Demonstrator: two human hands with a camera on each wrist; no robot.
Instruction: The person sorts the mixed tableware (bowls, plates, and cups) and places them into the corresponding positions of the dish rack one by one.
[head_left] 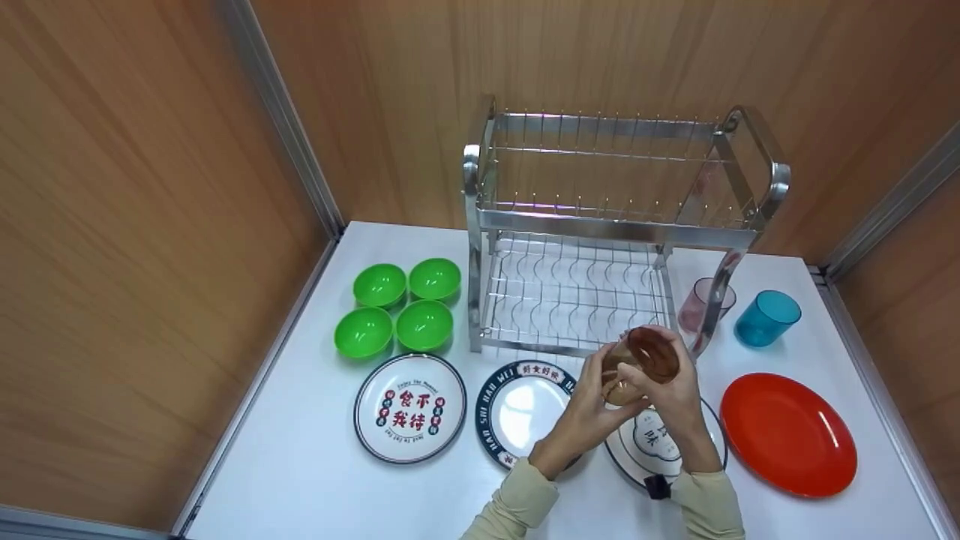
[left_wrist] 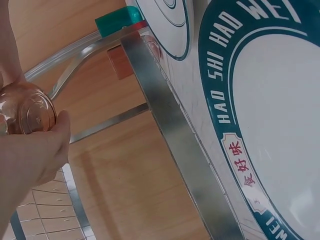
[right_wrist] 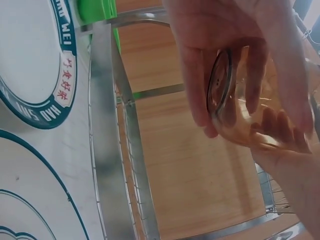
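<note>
The dark-rimmed plate [head_left: 521, 411] read "HAO SHI HAO WEI"; the left plate [head_left: 410, 409] bore "食不我待" and "Enjoy The Moment".

The white table [head_left: 300, 465] bears a metal rack [head_left: 615, 228], green bowls [head_left: 424, 325], plates [head_left: 410, 442] and two cups [head_left: 767, 319].

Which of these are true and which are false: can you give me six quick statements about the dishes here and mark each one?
1. The left hand and right hand both hold the brown cup. True.
2. Four green bowls stand on the table. True.
3. The green bowls are stacked in one pile. False: the green bowls sit side by side.
4. The red plate is the rightmost plate in the head view. True.
5. The blue cup is inside the rack. False: the blue cup is on the table, right of the rack.
6. The pink cup is in a hand. False: the pink cup is near the rack's right side.
</note>
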